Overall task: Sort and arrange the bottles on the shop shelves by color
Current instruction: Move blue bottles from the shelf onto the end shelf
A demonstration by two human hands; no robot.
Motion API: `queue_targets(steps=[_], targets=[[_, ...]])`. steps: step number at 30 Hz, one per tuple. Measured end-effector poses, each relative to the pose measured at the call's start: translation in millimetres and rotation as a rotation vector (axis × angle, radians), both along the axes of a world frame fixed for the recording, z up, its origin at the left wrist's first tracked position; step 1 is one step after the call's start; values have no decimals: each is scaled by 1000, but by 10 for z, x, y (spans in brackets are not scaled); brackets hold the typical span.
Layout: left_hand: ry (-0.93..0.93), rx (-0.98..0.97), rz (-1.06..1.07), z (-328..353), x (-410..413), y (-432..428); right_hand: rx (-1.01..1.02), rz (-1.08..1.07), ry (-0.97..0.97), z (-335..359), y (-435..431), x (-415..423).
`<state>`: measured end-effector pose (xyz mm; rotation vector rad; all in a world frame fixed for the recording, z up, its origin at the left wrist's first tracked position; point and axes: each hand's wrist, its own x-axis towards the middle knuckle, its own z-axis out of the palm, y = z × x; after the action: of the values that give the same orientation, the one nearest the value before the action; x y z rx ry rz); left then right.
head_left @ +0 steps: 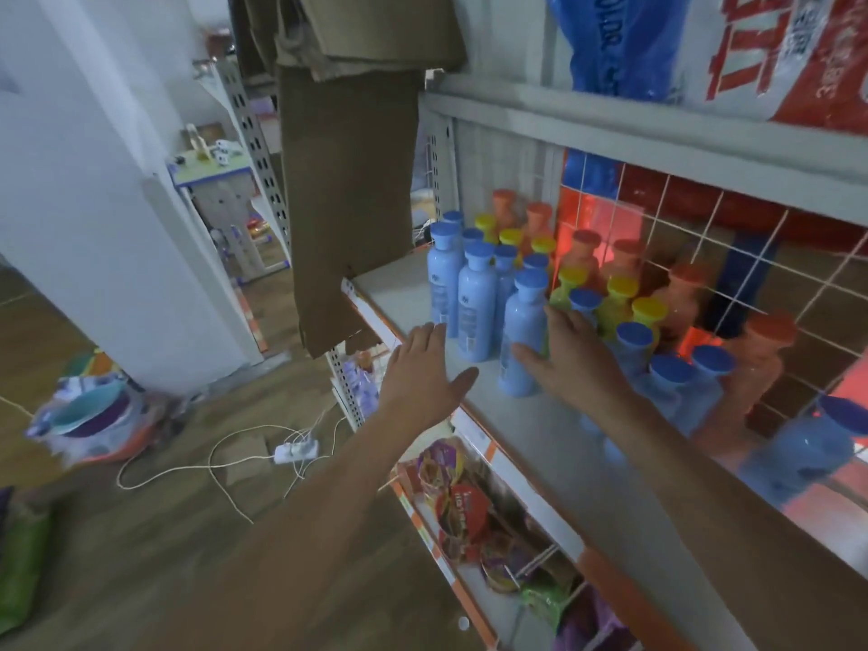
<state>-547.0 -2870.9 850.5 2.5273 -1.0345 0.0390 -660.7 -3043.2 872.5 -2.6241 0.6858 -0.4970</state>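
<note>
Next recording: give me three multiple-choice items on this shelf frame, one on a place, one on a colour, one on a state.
1. Where on the shelf do the orange bottles stand? A at the front edge; B at the back, by the wire grid; C between the blue ones.
2. What colour is the cap of the bottle that the right hand holds? A yellow; B orange; C blue.
3. How is the left hand? A open, holding nothing; B gripping a yellow bottle; C clenched in a fist.
1 B: they line the grid behind the other colours. 2 C: cap and body are blue. 3 A: its fingers are straight, with nothing in them.
</note>
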Motion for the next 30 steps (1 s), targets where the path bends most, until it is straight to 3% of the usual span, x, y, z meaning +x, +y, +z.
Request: queue_targets(steps=[8, 21, 26, 30], targets=[[107, -162, -101, 63, 663, -556, -49, -157, -77, -229, 15, 390], [293, -472, -217, -209, 1117, -992, 281, -443, -305, -392, 149, 754], [375, -485, -226, -222, 1115, -907, 409, -439, -212, -483, 221, 716], [382, -472, -287, -227, 1053, -776, 401, -466, -295, -474, 383, 638]])
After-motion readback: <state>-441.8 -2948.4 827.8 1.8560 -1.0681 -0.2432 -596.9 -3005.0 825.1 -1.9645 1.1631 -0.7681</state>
